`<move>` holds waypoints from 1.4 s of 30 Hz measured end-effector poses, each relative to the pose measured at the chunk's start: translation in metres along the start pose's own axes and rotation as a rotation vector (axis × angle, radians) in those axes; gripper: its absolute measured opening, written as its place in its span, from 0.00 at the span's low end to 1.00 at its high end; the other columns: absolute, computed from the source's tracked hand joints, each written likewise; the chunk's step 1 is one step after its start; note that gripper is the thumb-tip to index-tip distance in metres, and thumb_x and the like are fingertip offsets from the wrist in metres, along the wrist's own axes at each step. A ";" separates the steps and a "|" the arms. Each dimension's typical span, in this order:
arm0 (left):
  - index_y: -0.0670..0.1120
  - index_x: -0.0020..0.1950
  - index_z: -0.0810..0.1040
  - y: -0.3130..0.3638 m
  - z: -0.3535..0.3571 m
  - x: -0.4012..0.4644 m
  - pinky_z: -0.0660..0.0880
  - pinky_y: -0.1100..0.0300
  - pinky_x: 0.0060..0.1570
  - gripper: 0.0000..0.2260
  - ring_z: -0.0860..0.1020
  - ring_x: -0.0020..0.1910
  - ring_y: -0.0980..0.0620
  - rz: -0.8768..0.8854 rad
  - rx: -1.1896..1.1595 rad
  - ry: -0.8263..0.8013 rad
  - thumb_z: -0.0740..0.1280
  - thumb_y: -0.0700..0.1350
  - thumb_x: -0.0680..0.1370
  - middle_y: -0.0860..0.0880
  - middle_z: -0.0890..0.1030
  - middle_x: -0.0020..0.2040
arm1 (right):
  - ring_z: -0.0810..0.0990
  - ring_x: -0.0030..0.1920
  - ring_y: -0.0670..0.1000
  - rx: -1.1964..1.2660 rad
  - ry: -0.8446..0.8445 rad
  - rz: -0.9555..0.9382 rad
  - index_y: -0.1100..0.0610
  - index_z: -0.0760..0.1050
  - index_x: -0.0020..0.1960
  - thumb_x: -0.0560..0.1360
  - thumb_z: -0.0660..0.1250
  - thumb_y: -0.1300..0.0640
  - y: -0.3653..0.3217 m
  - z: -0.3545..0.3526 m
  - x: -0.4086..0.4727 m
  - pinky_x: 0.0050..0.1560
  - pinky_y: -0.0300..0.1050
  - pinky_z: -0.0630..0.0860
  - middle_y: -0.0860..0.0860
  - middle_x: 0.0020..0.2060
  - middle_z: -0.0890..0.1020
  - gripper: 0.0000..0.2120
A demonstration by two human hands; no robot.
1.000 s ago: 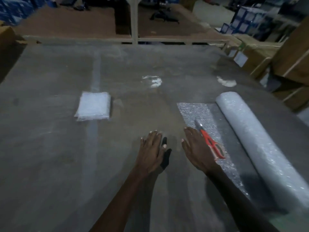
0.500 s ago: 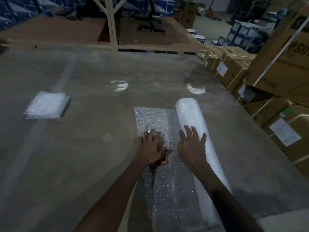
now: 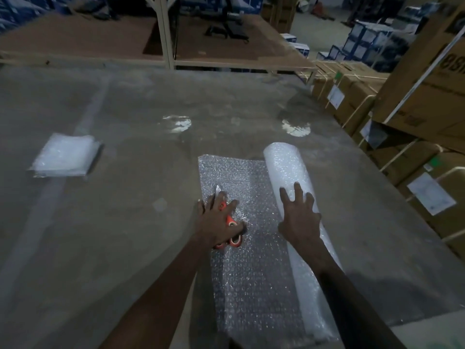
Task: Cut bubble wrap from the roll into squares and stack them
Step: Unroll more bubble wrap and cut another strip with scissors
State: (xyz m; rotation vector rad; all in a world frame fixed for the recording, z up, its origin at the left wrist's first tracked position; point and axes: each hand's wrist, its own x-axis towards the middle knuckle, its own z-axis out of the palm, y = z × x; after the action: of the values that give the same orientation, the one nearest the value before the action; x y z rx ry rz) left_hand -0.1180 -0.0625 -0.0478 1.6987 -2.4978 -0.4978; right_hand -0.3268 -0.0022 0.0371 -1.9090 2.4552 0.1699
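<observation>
A bubble wrap roll (image 3: 284, 167) lies on the grey table (image 3: 141, 222), with an unrolled sheet (image 3: 251, 273) spread flat to its left. Orange-handled scissors (image 3: 229, 221) lie on that sheet. My left hand (image 3: 216, 220) rests on top of the scissors with its fingers spread; the blade tip and handle loops stick out from under it. My right hand (image 3: 299, 220) presses on the roll with its fingers splayed. A stack of cut squares (image 3: 66, 154) sits far to the left.
Strapped cardboard boxes (image 3: 415, 137) stand close along the table's right edge. A wooden shelf frame (image 3: 163, 34) rises behind the far edge. Two pale smears (image 3: 177, 123) mark the table beyond the sheet.
Both hands lay flat on the table left of the scissors; my left hand has moved onto the scissors and my right hand onto the roll. The view has swung right.
</observation>
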 end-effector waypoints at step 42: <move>0.54 0.79 0.60 -0.066 -0.004 -0.083 0.45 0.33 0.74 0.30 0.50 0.80 0.43 -0.103 0.128 0.245 0.47 0.67 0.81 0.50 0.59 0.80 | 0.50 0.81 0.63 0.080 0.033 -0.130 0.49 0.58 0.80 0.81 0.59 0.44 -0.028 -0.012 -0.026 0.68 0.62 0.70 0.57 0.82 0.47 0.29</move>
State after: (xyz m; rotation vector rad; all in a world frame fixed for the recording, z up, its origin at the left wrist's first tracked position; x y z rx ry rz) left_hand -0.0264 -0.0086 -0.0552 1.8153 -2.3224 -0.1286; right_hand -0.2931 0.0150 0.0494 -2.0449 2.3094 0.0372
